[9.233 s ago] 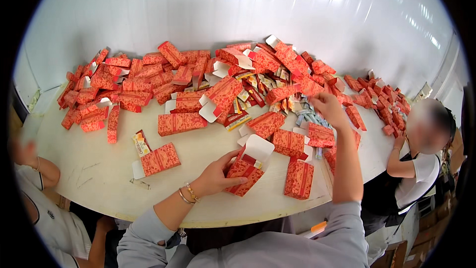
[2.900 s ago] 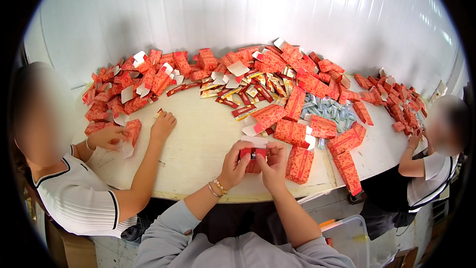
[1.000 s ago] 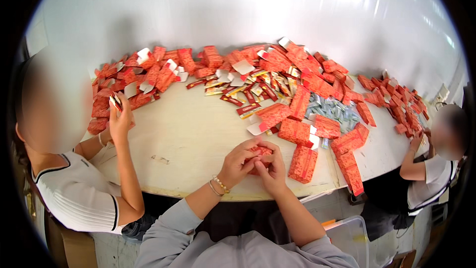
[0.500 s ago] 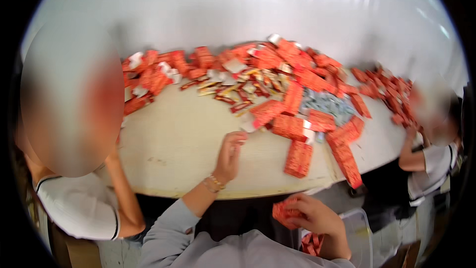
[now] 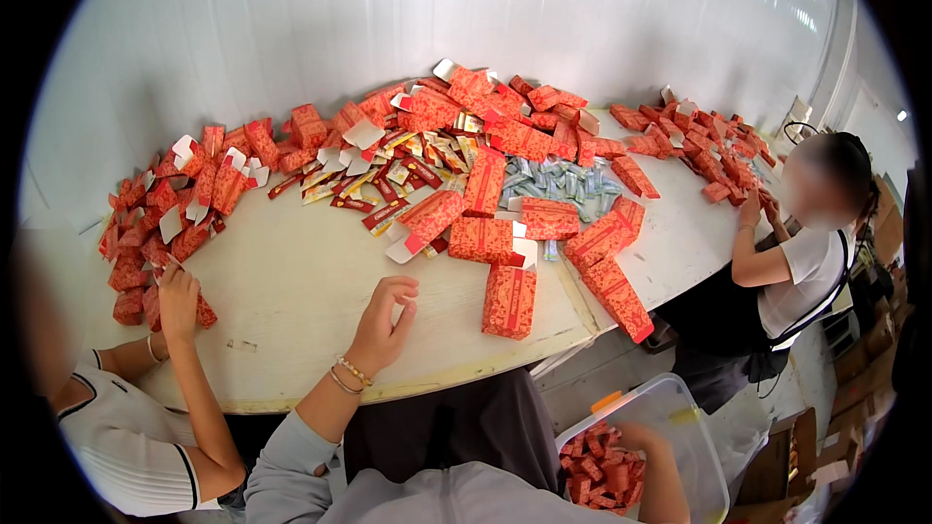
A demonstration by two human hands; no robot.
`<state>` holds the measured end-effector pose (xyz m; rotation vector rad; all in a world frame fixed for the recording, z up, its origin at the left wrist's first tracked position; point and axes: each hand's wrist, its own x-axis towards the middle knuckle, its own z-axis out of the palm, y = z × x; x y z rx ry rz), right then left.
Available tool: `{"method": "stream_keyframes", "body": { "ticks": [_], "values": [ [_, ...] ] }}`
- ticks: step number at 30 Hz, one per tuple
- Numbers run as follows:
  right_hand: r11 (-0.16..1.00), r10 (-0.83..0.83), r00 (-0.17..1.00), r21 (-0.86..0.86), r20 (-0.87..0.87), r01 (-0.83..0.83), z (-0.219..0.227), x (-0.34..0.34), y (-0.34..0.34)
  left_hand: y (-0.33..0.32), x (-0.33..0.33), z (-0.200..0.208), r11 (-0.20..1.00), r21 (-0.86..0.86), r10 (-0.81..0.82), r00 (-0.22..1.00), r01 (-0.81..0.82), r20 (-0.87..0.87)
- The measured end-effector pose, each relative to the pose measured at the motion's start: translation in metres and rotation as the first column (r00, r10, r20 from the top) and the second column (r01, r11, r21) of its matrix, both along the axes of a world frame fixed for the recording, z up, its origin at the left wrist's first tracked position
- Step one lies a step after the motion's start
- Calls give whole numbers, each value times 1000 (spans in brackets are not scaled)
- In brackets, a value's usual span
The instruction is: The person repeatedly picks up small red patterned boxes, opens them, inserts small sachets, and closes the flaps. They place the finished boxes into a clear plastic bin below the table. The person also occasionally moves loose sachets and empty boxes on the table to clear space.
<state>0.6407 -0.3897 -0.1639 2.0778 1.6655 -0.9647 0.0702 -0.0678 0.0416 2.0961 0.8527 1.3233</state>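
Observation:
My left hand [image 5: 384, 328] hovers above the near edge of the table, fingers loosely bent and parted, with nothing between them. A bracelet circles its wrist. Closest to it are an open red patterned box [image 5: 428, 224] with a white flap and an upright red box [image 5: 509, 301]. My right hand [image 5: 645, 442] reaches down into a clear plastic bin [image 5: 694, 432] at my right side, over a heap of small red boxes [image 5: 594, 474]. Its fingertips are hidden, so whether it holds anything does not show.
Red boxes and stick sachets [image 5: 398, 175] pile along the back of the table [image 5: 291, 301], beside small pale-blue packets [image 5: 563, 184]. One person's hand [image 5: 179, 301] works at the left pile; another person [image 5: 815, 262] handles boxes at the right. Cartons [image 5: 777, 461] stand lower right.
My right hand has moved right and down into the bin; the red box it held is no longer distinct. My left hand appears further left, as the view has shifted.

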Motion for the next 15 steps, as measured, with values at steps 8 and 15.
{"method": "stream_keyframes", "body": {
  "ticks": [8,15],
  "values": [
    [248,-109,992,968,61,-33,263,-111,140,-45,54,49,933,275,-80,880,231,-467],
    [456,-211,975,889,67,38,214,-105,258,-47,128,30,931,299,64,712,209,-699]
  ]
}}
